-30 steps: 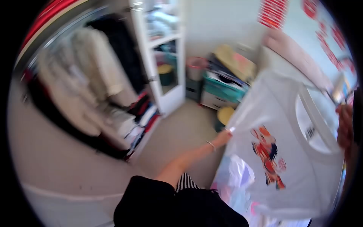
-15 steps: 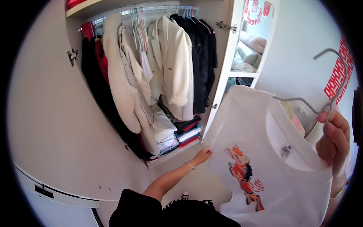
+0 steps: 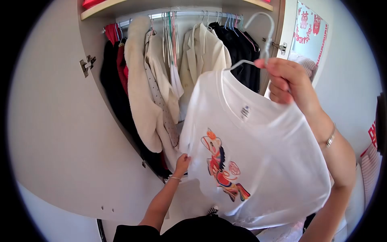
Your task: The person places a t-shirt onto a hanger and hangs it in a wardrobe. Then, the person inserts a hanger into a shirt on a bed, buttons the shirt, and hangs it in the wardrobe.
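A white T-shirt [image 3: 274, 161] with a colourful cartoon horse print hangs on a grey wire hanger [image 3: 269, 30] in front of me. My right hand [image 3: 284, 80] is closed around the hanger just below its hook, at the level of the shirt's collar. My left hand [image 3: 183, 164] pinches the edge of the shirt's sleeve on the left side. The hanger's hook is free, in front of the dark clothes at the right end of the rail. Most of the hanger's body is hidden inside the shirt.
An open wardrobe has a metal rail [image 3: 185, 13] under a shelf [image 3: 161, 6]. On it hang a cream fluffy coat [image 3: 139, 88], a cream blazer [image 3: 203, 48], dark jackets [image 3: 242, 52] and several bare hangers [image 3: 169, 36]. A wardrobe door [image 3: 48, 121] stands open at left.
My right hand has carried the hanger and T-shirt left and up, from beside the wardrobe to in front of it. My left hand has shifted left, still on the sleeve. The view has turned slightly.
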Tool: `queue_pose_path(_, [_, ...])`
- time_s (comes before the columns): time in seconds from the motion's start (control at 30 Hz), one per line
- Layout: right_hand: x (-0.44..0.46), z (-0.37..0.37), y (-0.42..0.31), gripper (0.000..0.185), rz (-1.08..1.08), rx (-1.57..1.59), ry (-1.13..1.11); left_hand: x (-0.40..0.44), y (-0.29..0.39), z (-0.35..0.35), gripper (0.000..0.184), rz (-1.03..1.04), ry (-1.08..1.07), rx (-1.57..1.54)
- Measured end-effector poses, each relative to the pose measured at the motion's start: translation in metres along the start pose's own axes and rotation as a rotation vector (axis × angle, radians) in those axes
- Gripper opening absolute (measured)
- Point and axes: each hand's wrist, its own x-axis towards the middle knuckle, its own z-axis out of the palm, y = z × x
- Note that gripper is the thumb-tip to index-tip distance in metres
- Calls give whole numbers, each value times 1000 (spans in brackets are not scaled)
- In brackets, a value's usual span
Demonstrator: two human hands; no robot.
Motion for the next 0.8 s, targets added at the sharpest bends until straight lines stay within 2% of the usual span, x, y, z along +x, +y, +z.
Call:
queue_pose_path(0.03, [12,-8,3,20,-15,6,-29,9,1,1,18,13,13,3])
queue_pose_path(0.1, [46,-14,6,20,-79,-10,-71,31,-5,4,27,163,194,-79])
queue_pose_path(0.13, [64,-17,9,20,-89,-8,-85,44,-9,3,38,148,207,-39])
queue_pose_path(0.17, [83,-19,11,20,-100,-5,-97,51,4,6,38,156,223,-42])
queue_pose_path(0.23, [115,-19,14,21,-109,-8,-127,52,34,15,43,204,444,17])
queue_pose_path(0.27, [127,-17,16,20,-139,-33,-108,51,47,17,43,201,458,15])
queue_pose_path(0.33, [159,-13,18,18,-173,-47,-86,56,73,20,43,114,302,-118])
queue_pose_path(0.37, [176,-11,20,18,-176,-51,-98,63,79,25,43,115,314,-124])
queue_pose_path(0.47, [228,-9,27,12,-237,-129,-71,82,108,34,42,107,138,-264])
queue_pose_path(0.57, [290,-5,40,14,-297,-245,-27,113,120,42,42,204,90,-314])
queue_pose_path(0.7, [364,-1,52,13,-315,-240,82,159,138,35,42,185,36,-352])
queue_pose_path(0.8, [424,-1,60,13,-321,-348,150,199,127,34,42,249,82,-410])
